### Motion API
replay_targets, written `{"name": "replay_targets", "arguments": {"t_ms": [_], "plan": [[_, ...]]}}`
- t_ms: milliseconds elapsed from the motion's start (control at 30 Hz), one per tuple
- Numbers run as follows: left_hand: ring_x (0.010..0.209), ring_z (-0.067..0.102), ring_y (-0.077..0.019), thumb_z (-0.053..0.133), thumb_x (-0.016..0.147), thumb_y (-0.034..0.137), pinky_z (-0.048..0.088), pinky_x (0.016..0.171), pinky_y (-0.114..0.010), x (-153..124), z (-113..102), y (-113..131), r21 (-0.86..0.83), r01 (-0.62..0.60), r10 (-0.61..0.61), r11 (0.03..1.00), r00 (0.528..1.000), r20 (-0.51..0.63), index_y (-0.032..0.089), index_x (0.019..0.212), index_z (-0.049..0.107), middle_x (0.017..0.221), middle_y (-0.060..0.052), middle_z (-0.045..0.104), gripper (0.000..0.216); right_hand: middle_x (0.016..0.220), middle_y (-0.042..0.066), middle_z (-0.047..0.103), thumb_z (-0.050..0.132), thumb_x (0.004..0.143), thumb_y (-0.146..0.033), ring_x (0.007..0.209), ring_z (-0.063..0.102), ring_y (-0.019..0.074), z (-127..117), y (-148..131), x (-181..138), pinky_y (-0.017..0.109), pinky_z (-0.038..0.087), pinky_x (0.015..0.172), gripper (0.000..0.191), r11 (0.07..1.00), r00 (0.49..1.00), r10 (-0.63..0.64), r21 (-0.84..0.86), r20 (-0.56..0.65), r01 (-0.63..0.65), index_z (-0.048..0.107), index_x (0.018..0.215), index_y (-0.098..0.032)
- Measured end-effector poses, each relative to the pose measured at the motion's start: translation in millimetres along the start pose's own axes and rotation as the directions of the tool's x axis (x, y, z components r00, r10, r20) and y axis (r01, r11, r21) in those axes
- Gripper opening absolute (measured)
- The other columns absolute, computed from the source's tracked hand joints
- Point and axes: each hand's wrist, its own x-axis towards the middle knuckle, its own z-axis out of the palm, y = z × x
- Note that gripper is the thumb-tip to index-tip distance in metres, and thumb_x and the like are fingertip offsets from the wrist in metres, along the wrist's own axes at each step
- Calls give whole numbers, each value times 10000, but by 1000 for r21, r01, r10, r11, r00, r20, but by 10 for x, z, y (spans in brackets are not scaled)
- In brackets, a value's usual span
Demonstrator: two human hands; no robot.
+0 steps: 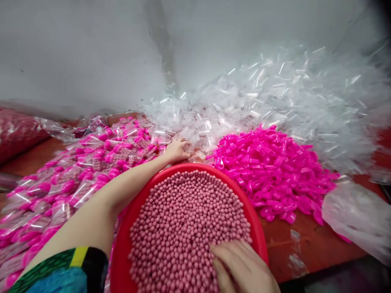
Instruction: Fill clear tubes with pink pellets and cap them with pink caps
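My left hand [178, 150] stretches past the far rim of a red basin [259, 240] to the near edge of a heap of clear plastic cases [200, 136]. Its fingers are apart at the loose cases, and no case shows clearly in its grip. Small round pink beads [186, 219] fill the basin. Low over the beads, at the basin's near right side, is my right hand [244, 266], its fingers curled and close together. Whatever lies under those fingers is hidden.
Bright pink plastic pieces [271, 171] are heaped right of the basin. Bead-filled clear cases with pink ends [88, 167] spread across the left. A translucent plastic bag [357, 215] lies at the right table edge, a red bundle [20, 132] at far left. A pale wall [91, 53] stands behind.
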Motion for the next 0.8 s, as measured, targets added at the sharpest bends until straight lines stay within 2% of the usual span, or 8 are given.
{"name": "replay_targets", "arguments": {"t_ms": [233, 300, 367, 433, 500, 567, 667, 800], "plan": [[790, 590, -180, 736, 679, 428, 480, 710, -275, 104, -328, 25, -218, 163, -180, 962, 982, -59, 120, 1178, 627, 921, -50, 654, 597, 826, 36, 714, 524, 931, -159, 735, 666, 183, -119, -117, 99, 335, 544, 692, 173, 987, 991, 130, 95, 36, -133, 672, 1008, -204], [718, 557, -132, 782, 637, 404, 471, 671, -250, 12, -502, 85, -360, 246, -295, 900, 952, -86, 140, 1154, 623, 890, -17, 631, 602, 831, 37, 713, 522, 946, -173, 758, 662, 181, -146, -149, 120, 338, 539, 720, 163, 984, 987, 155, 80, 51, -158, 676, 994, -199], [686, 524, -74, 739, 712, 378, 482, 709, -252, -133, -704, 176, -499, 256, -357, 828, 927, -117, 137, 1229, 564, 902, 7, 608, 596, 847, 39, 718, 514, 962, -193, 786, 664, 181, -162, -163, 134, 342, 535, 748, 168, 984, 984, 161, 69, 76, -166, 680, 989, -195], [769, 536, -35, 631, 830, 343, 463, 826, -291, -348, -892, 312, -578, 134, -305, 805, 929, -209, 108, 1310, 488, 975, 12, 590, 553, 863, 39, 728, 507, 973, -212, 806, 672, 180, -170, -154, 135, 343, 534, 764, 178, 985, 983, 159, 59, 91, -165, 684, 983, -197], [854, 564, -60, 628, 835, 347, 455, 867, -321, -659, -1016, 511, -621, 75, -292, 780, 922, -255, 104, 1316, 467, 1006, 14, 605, 561, 898, 46, 741, 507, 978, -226, 837, 688, 185, -172, -131, 119, 348, 541, 791, 180, 984, 984, 163, 53, 70, -167, 684, 995, -196], [901, 602, -113, 689, 779, 380, 473, 869, -334, -1048, -1036, 772, -655, 77, -267, 752, 944, -195, 122, 1292, 493, 1021, 5, 632, 607, 961, 60, 751, 511, 978, -234, 892, 702, 192, -172, -105, 95, 351, 551, 836, 180, 983, 985, 173, 54, 31, -174, 674, 1042, -192], [918, 642, -194, 788, 640, 399, 514, 835, -337, -1641, -876, 1190, -715, 113, -219, 690, 974, -58, 147, 1168, 594, 1015, -36, 666, 617, 1121, 88, 731, 583, 949, -313, 1016, 697, 215, -181, -77, 71, 368, 552, 913, 285, 983, 984, 170, 55, 44, -172, 614, 1203, -188], [934, 636, -202, 773, 661, 338, 506, 829, -325, -2174, -565, 1546, -708, 199, -228, 678, 972, 56, 171, 1122, 627, 1058, -54, 674, 512, 1230, 119, 682, 711, 842, -469, 1097, 668, 277, -198, -83, 89, 446, 540, 950, 586, 992, 972, 121, 15, 203, -126, 531, 1326, -191]]}}
